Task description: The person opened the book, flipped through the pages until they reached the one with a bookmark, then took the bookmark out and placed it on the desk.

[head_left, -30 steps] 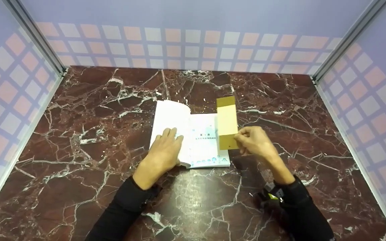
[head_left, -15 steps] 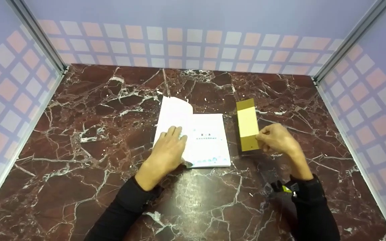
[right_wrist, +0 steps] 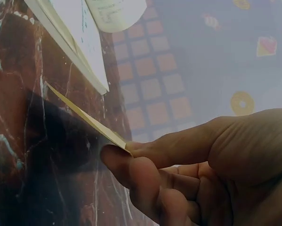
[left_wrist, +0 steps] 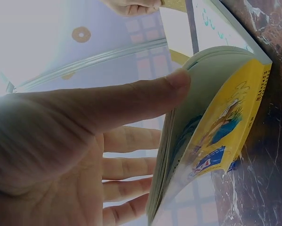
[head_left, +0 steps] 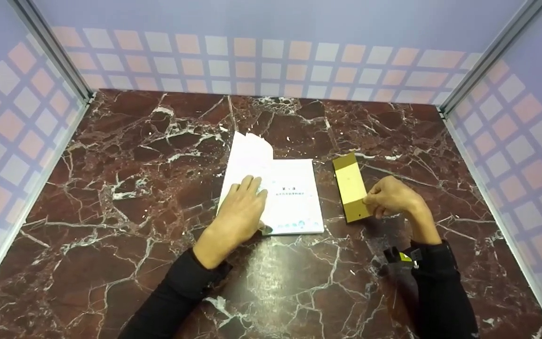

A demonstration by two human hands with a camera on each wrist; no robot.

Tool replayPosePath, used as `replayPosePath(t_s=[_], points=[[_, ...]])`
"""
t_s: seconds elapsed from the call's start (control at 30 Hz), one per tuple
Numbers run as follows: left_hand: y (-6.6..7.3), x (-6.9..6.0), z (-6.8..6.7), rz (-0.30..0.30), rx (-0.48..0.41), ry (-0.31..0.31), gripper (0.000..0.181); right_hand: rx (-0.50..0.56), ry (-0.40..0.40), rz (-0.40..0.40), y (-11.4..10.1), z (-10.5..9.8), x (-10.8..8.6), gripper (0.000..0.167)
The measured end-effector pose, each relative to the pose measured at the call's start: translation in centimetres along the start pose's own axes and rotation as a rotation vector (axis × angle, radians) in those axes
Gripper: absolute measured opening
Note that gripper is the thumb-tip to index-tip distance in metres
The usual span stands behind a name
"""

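An open book (head_left: pixel 294 197) lies in the middle of the table, its left pages raised and curving. In the left wrist view its yellow illustrated cover (left_wrist: pixel 230 113) shows. My left hand (head_left: pixel 240 207) holds that raised left part, thumb on one side and fingers on the other. To the right of the book, my right hand (head_left: pixel 391 195) pinches a yellow bookmark (head_left: pixel 350 183) with a small hole near its lower end. Thumb and fingertips grip the bookmark's right edge, as the right wrist view shows. There the bookmark (right_wrist: pixel 91 120) stands tilted, apart from the book.
The dark red marbled table (head_left: pixel 158 263) carries the book. Panels with pink and white squares (head_left: pixel 271 70) enclose the back and both sides. A black strap with a small device (head_left: pixel 405 256) sits at the right wrist.
The right hand has drawn the yellow bookmark from over the right page to the right of the book, then lowered and tilted it. The left pages stand slightly more raised.
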State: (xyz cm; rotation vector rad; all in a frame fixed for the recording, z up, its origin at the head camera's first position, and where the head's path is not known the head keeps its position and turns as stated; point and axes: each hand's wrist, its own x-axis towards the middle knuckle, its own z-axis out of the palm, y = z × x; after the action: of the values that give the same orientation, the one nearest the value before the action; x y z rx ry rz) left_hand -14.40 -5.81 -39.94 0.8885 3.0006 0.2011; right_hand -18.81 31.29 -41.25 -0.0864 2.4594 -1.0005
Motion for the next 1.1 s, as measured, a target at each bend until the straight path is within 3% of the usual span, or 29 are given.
replayPosePath(t_s=[0.37,0.63,0.97,1.1], points=[[0.3,0.0,0.2,0.048,0.051,0.063,0.055,-0.093,-0.041,0.029,0.4,0.3,0.9,0.02],[0.5,-0.1,0.3,0.052,0.086,0.072,0.056,-0.121,-0.05,0.054,0.6,0.8,1.3,0.02],[0.8,-0.4,0.3,0.056,0.125,0.135,0.051,-0.179,-0.016,0.044,0.9,1.4,1.6,0.021],[1.0,-0.4,0.2,0.053,0.141,0.13,0.059,-0.227,0.007,0.072,0.8,1.5,1.6,0.023]])
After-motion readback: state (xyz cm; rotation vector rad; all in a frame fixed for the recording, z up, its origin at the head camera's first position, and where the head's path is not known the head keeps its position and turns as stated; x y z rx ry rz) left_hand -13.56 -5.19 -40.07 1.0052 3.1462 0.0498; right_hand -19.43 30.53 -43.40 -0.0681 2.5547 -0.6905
